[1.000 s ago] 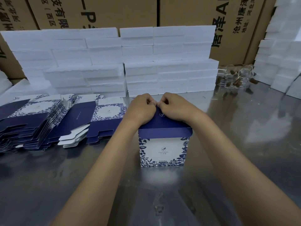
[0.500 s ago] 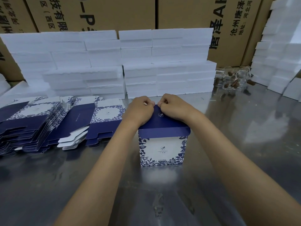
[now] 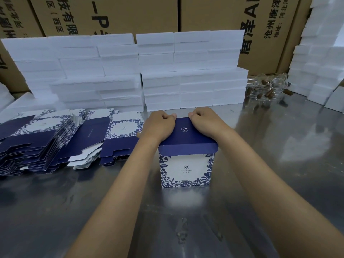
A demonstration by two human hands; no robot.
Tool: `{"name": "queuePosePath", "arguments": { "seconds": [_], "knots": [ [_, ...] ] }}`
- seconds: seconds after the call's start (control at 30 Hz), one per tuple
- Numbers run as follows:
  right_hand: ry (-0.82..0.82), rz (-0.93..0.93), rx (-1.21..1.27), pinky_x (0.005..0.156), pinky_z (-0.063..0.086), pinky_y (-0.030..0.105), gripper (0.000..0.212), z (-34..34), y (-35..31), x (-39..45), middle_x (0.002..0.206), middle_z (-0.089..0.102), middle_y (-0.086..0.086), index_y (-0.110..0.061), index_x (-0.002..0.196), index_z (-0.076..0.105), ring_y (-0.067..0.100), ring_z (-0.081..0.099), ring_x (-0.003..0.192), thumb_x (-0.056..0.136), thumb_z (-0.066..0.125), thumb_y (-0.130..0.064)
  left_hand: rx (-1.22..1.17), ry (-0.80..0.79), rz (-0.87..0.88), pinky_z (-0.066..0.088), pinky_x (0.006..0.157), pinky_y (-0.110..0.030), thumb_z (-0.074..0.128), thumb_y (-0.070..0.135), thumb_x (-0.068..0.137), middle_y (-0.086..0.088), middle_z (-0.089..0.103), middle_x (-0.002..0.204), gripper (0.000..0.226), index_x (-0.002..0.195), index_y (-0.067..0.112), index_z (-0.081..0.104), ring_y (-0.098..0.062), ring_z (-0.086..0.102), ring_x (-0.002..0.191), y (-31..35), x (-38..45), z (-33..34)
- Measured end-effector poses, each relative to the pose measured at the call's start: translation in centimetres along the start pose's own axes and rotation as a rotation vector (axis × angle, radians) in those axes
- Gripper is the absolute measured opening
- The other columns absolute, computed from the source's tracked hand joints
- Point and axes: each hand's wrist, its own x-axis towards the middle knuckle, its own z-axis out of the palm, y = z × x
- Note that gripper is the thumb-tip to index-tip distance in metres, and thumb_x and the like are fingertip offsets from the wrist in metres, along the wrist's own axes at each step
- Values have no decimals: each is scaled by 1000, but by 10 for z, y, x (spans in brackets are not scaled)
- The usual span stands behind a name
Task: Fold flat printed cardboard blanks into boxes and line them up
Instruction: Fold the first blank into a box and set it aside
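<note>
Box (image 3: 186,164) upright; curled fingers (image 3: 168,116) on lid's far edge.

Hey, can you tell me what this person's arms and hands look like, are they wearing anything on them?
Both forearms are bare as far as the picture shows, with no sleeves in view. The left hand and the right hand wear no gloves, and I see no watch, bracelet or ring on either. The fingers are mostly tucked out of sight, so small rings can't be ruled out.

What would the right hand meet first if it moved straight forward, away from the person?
Probably the stack of white foam blocks behind the box. The right hand points that way, with only bare table between, though depth is hard to judge.
</note>
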Motion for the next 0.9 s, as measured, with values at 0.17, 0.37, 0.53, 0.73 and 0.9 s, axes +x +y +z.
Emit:
{"name": "queuePosePath", "arguments": {
  "seconds": [0.17, 0.37, 0.53, 0.73, 0.9],
  "knots": [
    [4, 0, -69, 61, 26, 32, 25, 0, -1, 0, 82, 41, 9, -13, 81, 43, 19, 36, 76, 106, 40, -18, -78, 67, 38, 45, 103, -43, 55, 34, 99, 4, 63, 105, 17, 88, 22, 61, -23, 60, 108, -1, -2, 1],
    [27, 44, -143, 98, 44, 39, 27, 0, -2, -1, 102, 62, 0, -19, 79, 47, 25, 56, 100, 105, 42, -23, 43, 139, 453, 43, 95, -31, 65, 15, 89, 3, 56, 104, 11, 89, 26, 66, -18, 50, 106, -2, -22, -6],
    [108, 40, -245, 107, 43, 44, 25, -1, -6, -6, 123, 69, 4, -10, 106, 67, 29, 59, 117, 96, 45, -13, -65, -124, 535, 32, 101, -10, 79, 42, 83, 14, 57, 116, 17, 97, 39, 69, 3, 46, 120, -30, -58, -9],
    [350, -362, -156, 88, 45, 33, 14, -5, -10, -22, 94, 69, -5, -15, 93, 69, 17, 60, 95, 96, 56, -18, -165, -77, 545, 31, 107, -10, 73, 50, 76, 17, 51, 134, 37, 112, 41, 69, 11, 41, 130, -43, -57, -2],
    [266, -418, 39, 96, 48, 42, 9, 16, 11, -44, 90, 69, -13, -21, 93, 67, 14, 63, 96, 93, 62, -14, -253, 3, 478, 26, 109, -7, 79, 25, 83, 13, 58, 130, 29, 110, 27, 71, 3, 33, 141, -40, -37, 8]
  ]
}}
